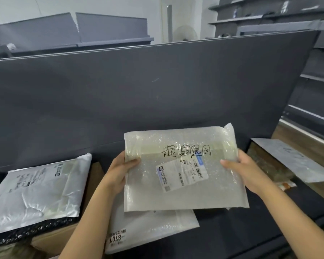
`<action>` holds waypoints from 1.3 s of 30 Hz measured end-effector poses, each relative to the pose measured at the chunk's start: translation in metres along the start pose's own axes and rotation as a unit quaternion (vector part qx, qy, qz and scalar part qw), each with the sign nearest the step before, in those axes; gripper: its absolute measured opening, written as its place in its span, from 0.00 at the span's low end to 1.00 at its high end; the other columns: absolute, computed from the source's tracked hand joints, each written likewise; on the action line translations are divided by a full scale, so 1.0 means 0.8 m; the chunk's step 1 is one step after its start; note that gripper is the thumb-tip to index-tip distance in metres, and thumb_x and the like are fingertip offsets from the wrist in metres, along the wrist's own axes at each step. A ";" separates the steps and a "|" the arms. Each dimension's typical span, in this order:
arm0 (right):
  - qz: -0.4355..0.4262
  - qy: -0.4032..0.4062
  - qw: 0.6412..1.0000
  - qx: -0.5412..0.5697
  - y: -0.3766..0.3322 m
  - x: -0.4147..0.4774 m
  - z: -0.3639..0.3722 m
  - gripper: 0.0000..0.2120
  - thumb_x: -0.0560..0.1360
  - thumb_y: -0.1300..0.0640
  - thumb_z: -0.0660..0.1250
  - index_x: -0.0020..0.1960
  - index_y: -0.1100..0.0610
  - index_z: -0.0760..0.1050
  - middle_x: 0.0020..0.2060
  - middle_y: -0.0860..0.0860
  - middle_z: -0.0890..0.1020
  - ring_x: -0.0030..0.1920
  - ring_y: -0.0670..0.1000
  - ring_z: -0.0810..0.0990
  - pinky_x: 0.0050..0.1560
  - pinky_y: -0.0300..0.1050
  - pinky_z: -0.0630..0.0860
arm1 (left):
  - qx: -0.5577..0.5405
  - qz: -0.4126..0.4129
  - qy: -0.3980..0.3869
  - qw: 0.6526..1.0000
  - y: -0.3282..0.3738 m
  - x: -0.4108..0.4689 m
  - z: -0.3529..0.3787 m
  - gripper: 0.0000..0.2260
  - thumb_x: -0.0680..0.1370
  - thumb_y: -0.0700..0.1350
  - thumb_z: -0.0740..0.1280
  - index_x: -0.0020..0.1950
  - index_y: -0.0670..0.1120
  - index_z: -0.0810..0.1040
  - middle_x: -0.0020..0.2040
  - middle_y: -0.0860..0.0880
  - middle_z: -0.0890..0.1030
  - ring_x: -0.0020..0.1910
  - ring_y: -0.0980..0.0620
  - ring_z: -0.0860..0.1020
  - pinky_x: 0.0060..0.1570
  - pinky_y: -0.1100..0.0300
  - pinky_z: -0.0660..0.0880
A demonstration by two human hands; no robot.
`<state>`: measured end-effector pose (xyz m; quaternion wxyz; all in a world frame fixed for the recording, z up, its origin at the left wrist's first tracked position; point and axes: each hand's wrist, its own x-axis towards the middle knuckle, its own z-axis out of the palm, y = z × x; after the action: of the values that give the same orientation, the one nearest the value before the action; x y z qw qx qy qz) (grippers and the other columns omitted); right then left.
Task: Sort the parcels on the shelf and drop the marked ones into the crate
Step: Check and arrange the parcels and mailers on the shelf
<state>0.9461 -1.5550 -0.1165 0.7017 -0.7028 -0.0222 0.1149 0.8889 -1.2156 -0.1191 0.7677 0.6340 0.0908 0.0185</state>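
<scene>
Bubble-wrap parcel (183, 171) with handwritten marks is gripped by both hands: left hand (120, 169) and right hand (241, 169) clasp its side edges, thumbs on top.

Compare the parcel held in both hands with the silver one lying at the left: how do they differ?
The held parcel is a translucent bubble mailer; the silver parcel is opaque and shiny. The held one has black handwriting above its label; the silver one shows only printed labels. The held one is gripped by the left hand and right hand; the silver one lies untouched. Both are flat mailers.
</scene>
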 end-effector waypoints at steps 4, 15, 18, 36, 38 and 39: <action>0.074 0.012 0.997 0.013 -0.011 0.015 0.001 0.12 0.72 0.60 0.70 0.55 0.58 0.77 0.46 0.57 0.84 0.46 0.57 0.83 0.45 0.51 0.79 | 0.032 -0.051 0.029 0.998 0.006 0.001 -0.002 0.08 0.78 0.41 0.66 0.55 0.42 0.79 0.46 0.44 0.85 0.40 0.48 0.84 0.38 0.58 0.80; 0.035 -0.012 0.999 0.019 -0.020 0.024 0.016 0.15 0.72 0.61 0.70 0.58 0.55 0.76 0.51 0.56 0.83 0.49 0.57 0.83 0.47 0.53 0.79 | -0.028 -0.020 -0.007 0.999 0.000 0.000 -0.015 0.16 0.78 0.38 0.63 0.66 0.45 0.73 0.54 0.44 0.83 0.51 0.45 0.82 0.50 0.50 0.79; -0.069 -0.022 0.997 -0.003 -0.039 0.015 0.027 0.17 0.71 0.60 0.70 0.59 0.51 0.76 0.51 0.51 0.84 0.50 0.52 0.84 0.46 0.48 0.79 | -0.106 0.032 -0.019 0.994 -0.009 -0.001 -0.027 0.22 0.76 0.38 0.64 0.69 0.48 0.71 0.64 0.41 0.77 0.62 0.39 0.76 0.63 0.41 0.71; 0.054 0.142 0.988 -0.029 -0.019 -0.012 -0.067 0.11 0.72 0.55 0.72 0.54 0.51 0.77 0.50 0.55 0.84 0.50 0.58 0.83 0.57 0.61 0.76 | -0.072 -0.065 -0.112 0.989 -0.023 -0.005 0.077 0.14 0.79 0.49 0.61 0.61 0.45 0.77 0.56 0.43 0.83 0.52 0.46 0.83 0.49 0.52 0.79; 0.065 0.167 0.983 -0.026 -0.007 -0.027 -0.085 0.12 0.72 0.54 0.72 0.55 0.51 0.78 0.50 0.54 0.84 0.50 0.58 0.83 0.57 0.61 0.76 | -0.072 -0.080 -0.114 0.988 -0.031 0.000 0.098 0.15 0.79 0.49 0.61 0.63 0.45 0.76 0.57 0.42 0.82 0.54 0.45 0.82 0.51 0.50 0.78; 0.065 0.180 0.981 -0.027 -0.003 -0.035 -0.092 0.12 0.72 0.54 0.72 0.55 0.51 0.78 0.50 0.54 0.84 0.50 0.58 0.83 0.57 0.60 0.77 | -0.077 -0.091 -0.115 0.986 -0.039 0.005 0.105 0.16 0.79 0.50 0.61 0.64 0.44 0.76 0.58 0.42 0.82 0.55 0.44 0.82 0.52 0.50 0.78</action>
<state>0.9337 -1.6328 -0.1115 0.6661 -0.7306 0.1469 0.0315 0.9036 -1.3027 -0.1353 0.8178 0.5605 0.0578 -0.1171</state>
